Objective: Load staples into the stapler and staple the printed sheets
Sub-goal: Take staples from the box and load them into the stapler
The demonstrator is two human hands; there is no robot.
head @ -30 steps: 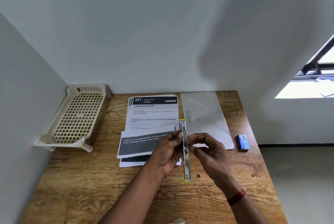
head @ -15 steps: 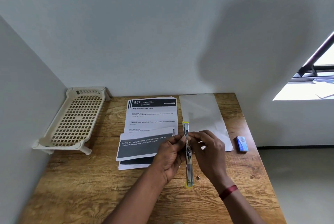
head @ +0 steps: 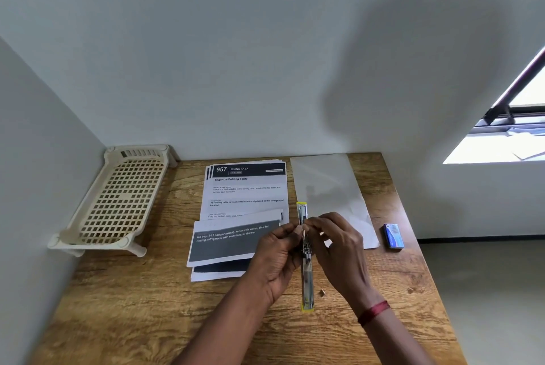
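Where the stapler lay: opened out straight at mid-desk, running near to far, yellow tips at both ends; whether it rested on the desk or was lifted just clear could not be told.
Left grip: fingers curled, thumb and fingertips pinching the stapler's far half from the left.
Right grip: fingertips curled in, pinching the same stretch from the right; a thin pale sliver showed between the fingertips, too small to identify.
Band: red, on the right wrist.
Metal bit: small, on the desk just right of the stapler's near end.
Blue box: by the desk's right edge, well apart from the hands.
Printed sheets: fanned stack left of the stapler, headed "957 Dining Area".
Loose sheets: askew over the stack's near edge, dark-banded, right corner hidden behind the left hand.
Blank sheet: right of the stack, beside the stapler's far tip.
Rack: cream, slotted, far left corner against the wall.
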